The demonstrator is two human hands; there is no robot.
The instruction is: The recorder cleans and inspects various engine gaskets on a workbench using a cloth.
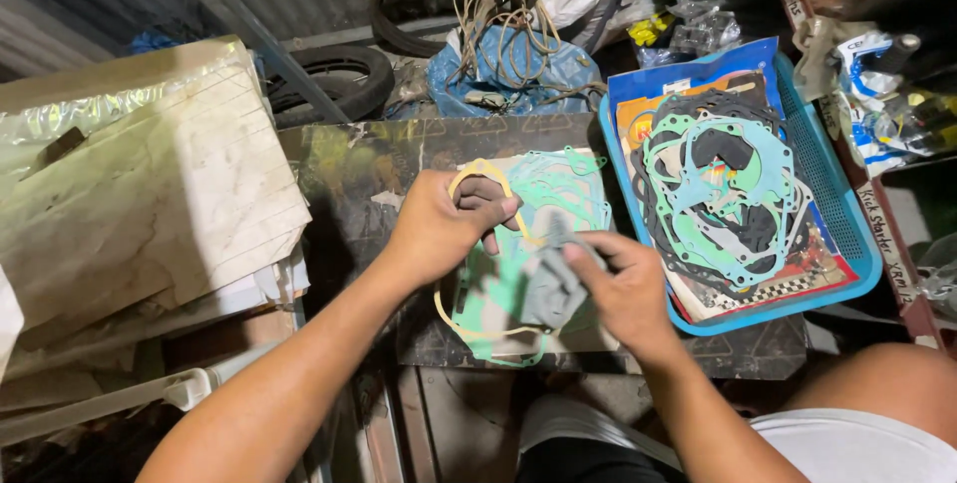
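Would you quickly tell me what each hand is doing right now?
Left hand: closed on the yellow gasket.
Right hand: closed, pinching a grey gasket, which is blurred.

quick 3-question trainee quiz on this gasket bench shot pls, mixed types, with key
1. True or false: the blue basket sits to the person's left.
2. Which hand pinches the grey gasket? A left hand B right hand
3. Fill in: the left hand grips a thin ___ -coloured gasket.

Key: 1 false, it sits to the right. 2 B. 3 tan.
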